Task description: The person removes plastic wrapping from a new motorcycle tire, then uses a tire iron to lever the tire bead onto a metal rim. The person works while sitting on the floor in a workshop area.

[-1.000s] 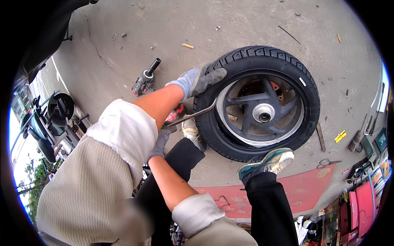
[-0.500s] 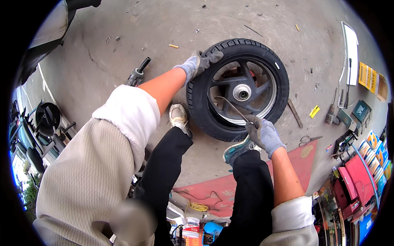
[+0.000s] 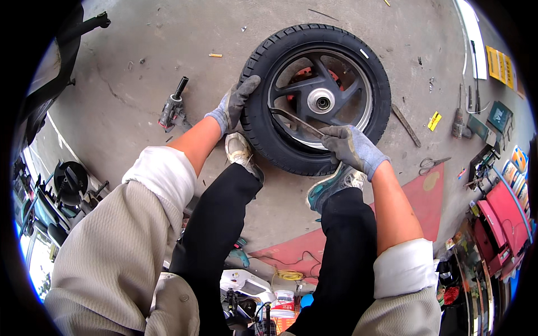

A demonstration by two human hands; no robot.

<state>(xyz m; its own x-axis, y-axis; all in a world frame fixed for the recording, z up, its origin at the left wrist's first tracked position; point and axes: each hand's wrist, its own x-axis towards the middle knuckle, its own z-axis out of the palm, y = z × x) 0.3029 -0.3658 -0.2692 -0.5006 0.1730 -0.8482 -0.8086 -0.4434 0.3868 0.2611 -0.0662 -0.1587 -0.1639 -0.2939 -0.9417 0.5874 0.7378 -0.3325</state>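
A black motorcycle tyre (image 3: 381, 99) lies on the floor around a dark spoked wheel rim (image 3: 321, 101), a red brake disc partly showing beneath. Along the lower left, a gap shows between tyre bead and rim edge. My gloved left hand (image 3: 238, 102) grips the tyre's left edge, fingers over the sidewall. In my gloved right hand (image 3: 352, 147) is a metal tyre lever (image 3: 296, 120), its curved end at the tyre bead on the left of the rim. My right fingers close round the lever's near end. My shoes stand close to the wheel's near side.
A power tool (image 3: 175, 107) lies left of the wheel. To the right are a flat metal bar (image 3: 406, 125), a yellow packet (image 3: 434, 121), scissors (image 3: 432, 164) and a screwdriver-like tool (image 3: 459, 126). A red mat (image 3: 412, 196) and coiled yellow cable (image 3: 290, 275) lie nearer me.
My left hand has slid down from the tyre's upper left to its left edge. The lever's curved end has shifted left to the bead. The whole view has tilted, moving the wheel up.
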